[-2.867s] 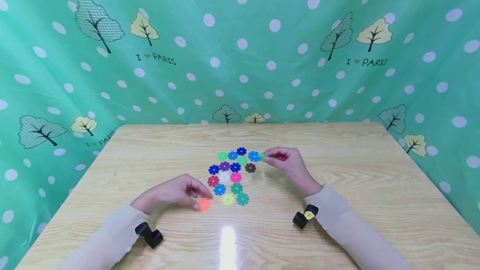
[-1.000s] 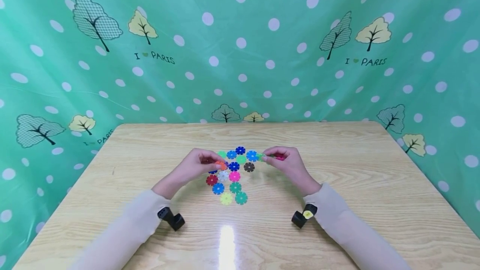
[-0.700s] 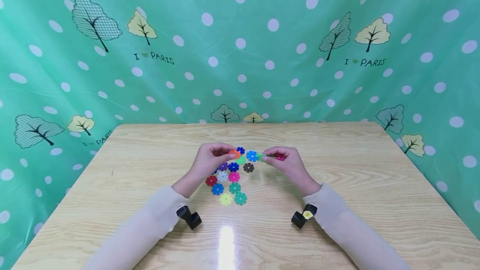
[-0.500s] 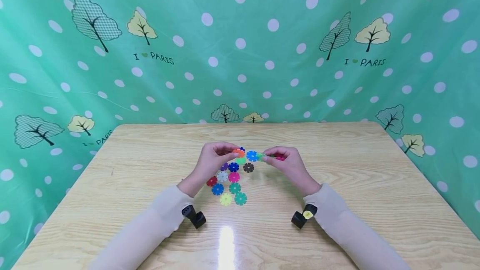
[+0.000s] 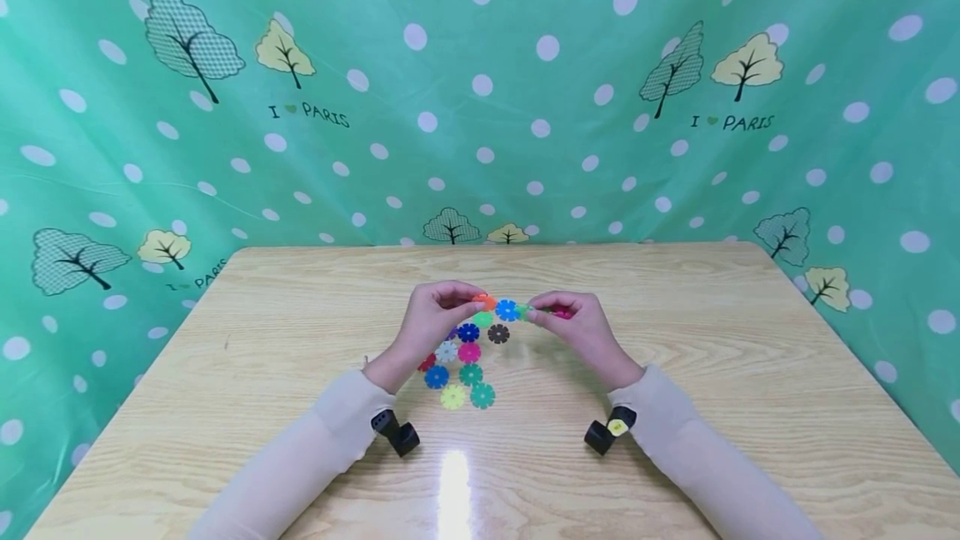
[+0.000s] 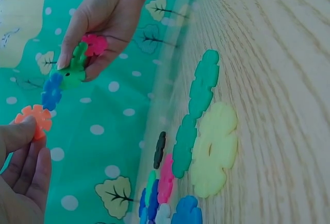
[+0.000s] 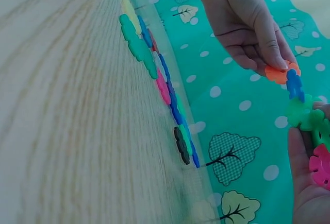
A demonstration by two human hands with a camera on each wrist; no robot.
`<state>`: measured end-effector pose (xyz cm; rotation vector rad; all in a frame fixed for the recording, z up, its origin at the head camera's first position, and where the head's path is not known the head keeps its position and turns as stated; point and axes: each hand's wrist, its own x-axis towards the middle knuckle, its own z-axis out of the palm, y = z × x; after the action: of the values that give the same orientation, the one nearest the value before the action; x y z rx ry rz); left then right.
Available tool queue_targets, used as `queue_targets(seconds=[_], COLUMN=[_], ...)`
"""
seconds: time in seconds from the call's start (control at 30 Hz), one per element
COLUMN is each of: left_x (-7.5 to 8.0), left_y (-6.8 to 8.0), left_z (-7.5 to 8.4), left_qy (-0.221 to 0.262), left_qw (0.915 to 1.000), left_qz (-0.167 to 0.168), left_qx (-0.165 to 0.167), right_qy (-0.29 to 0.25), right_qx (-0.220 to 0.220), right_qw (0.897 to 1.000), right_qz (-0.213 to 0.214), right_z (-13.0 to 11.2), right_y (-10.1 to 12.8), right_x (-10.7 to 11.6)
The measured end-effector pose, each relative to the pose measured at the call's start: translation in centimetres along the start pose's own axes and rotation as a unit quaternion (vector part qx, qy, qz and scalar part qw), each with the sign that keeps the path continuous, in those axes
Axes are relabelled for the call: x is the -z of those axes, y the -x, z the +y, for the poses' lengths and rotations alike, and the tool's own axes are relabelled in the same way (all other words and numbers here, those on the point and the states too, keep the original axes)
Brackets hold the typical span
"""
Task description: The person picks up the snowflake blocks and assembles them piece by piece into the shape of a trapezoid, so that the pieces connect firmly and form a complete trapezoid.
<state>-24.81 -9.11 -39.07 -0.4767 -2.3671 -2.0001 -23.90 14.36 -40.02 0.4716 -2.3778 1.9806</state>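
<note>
My left hand (image 5: 468, 300) pinches an orange snowflake disc (image 5: 485, 302) between thumb and fingers, just above the table. My right hand (image 5: 534, 315) grips a small joined cluster: a blue disc (image 5: 507, 310), a green piece (image 6: 75, 69) and a pink disc (image 6: 95, 44). The orange disc (image 7: 278, 73) sits edge to edge with the blue disc (image 7: 295, 86). I cannot tell whether they touch. In the left wrist view the orange disc (image 6: 35, 121) lies just below the blue disc (image 6: 51, 91).
Several loose coloured discs (image 5: 468, 352) lie flat on the wooden table (image 5: 675, 407) beneath and in front of my hands. A green dotted cloth (image 5: 480, 107) walls the table's back and sides. Black wrist cameras (image 5: 397, 433) (image 5: 609, 430) hang under both sleeves.
My left hand lifted the orange disc from the table's front left and carried it up and right to the blue disc. My right hand has stayed put with its cluster.
</note>
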Motion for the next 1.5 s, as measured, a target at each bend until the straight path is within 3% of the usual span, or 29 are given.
queue_targets(seconds=[0.67, 0.93, 1.5], left_x=[-0.21, -0.1, -0.13], left_y=[0.11, 0.06, -0.06], left_z=[0.13, 0.07, 0.15], left_qy=[0.004, 0.013, 0.011], left_qw=[0.9998, 0.9998, 0.9999], left_qz=[0.006, 0.009, 0.006], left_qx=[-0.018, -0.011, -0.008], right_qy=[-0.006, -0.01, -0.024], right_qx=[0.028, 0.028, 0.001], right_qw=[1.0, 1.0, 1.0], right_qz=[0.002, 0.002, -0.003], right_z=[0.41, 0.26, 0.05], right_y=[0.01, 0.08, -0.05], right_x=[0.19, 0.26, 0.33])
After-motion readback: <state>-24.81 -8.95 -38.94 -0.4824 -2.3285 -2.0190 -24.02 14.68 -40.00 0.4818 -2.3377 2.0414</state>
